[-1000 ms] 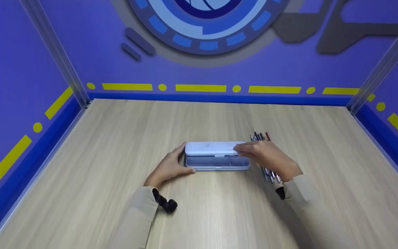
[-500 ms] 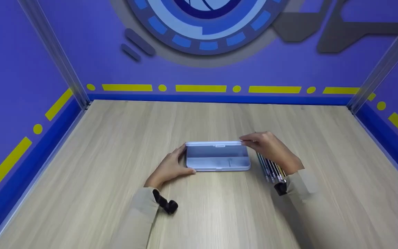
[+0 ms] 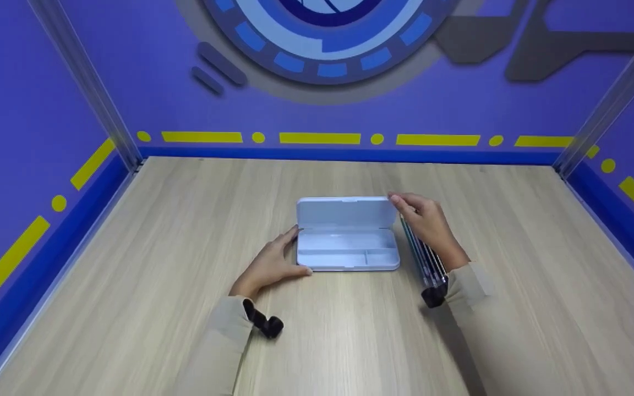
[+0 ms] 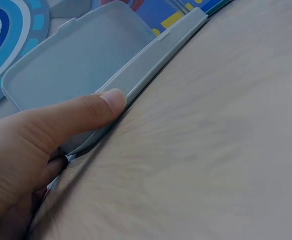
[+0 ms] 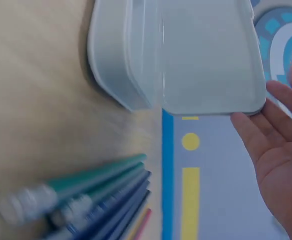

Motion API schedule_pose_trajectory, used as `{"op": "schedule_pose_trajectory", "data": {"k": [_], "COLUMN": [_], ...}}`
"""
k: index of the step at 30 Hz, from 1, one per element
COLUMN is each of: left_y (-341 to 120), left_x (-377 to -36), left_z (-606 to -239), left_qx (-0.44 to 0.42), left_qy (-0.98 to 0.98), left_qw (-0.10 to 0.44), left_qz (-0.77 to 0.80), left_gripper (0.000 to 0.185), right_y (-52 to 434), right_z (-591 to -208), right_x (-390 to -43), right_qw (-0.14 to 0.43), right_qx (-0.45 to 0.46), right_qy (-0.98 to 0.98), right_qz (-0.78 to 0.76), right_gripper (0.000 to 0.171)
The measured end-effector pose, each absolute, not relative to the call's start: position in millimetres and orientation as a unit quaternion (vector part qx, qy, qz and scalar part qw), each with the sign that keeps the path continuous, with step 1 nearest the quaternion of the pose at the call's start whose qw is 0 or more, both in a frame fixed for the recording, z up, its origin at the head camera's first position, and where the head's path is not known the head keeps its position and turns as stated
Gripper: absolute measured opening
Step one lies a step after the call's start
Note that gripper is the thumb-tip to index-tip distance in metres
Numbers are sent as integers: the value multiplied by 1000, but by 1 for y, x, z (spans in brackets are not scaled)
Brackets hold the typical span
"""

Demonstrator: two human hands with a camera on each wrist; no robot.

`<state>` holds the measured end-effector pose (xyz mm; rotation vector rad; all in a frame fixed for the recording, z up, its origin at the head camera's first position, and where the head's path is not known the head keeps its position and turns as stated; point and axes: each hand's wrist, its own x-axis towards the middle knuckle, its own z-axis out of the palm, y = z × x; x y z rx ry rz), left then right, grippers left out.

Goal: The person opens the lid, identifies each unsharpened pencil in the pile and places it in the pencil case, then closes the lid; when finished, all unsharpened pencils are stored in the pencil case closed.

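Observation:
A pale blue pencil case (image 3: 328,259) stands open on the table, with a narrow divider and a small compartment at its right front. Its lid (image 3: 342,213) is tilted up at the back. My left hand (image 3: 270,263) grips the left end of the case. The thumb lies along the front wall and the fingers go behind the left end, partly hidden in the left wrist view. My right hand (image 3: 427,223) touches the lid's upper right corner with nearly straight fingertips. In the right wrist view its thumb is apart from the lid.
Several pencils (image 5: 98,182) lie in a bundle on the wooden table (image 3: 196,220), right of the case and partly under my right forearm. Blue-purple panels (image 3: 328,118) wall in the back and sides. A black strap (image 3: 264,322) hangs at my left wrist.
The lid has swung from nearly closed to raised, baring the inside of the case. My right hand has moved up and away from me with it. The left hand stays put.

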<state>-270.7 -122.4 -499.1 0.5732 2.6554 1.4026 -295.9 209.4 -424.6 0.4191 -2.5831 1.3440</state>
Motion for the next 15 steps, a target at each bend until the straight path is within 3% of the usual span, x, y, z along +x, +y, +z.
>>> {"op": "schedule_pose_trajectory", "data": {"k": [8,15], "left_y": [-124,-123], "left_x": [-270,-268], "left_z": [-497,-497], "left_qx": [176,162], "left_qy": [874,885], "left_qw": [49,58], "left_qz": [451,432], "left_gripper": [108,108], "right_y": [205,199], "right_z": [-435,-441], "right_x": [-311,-320], "right_qw": [-6,-50], "right_qx": [119,111], "right_qy": [-817,-795], "right_qz": [564,594], "right_gripper": [64,69]}}
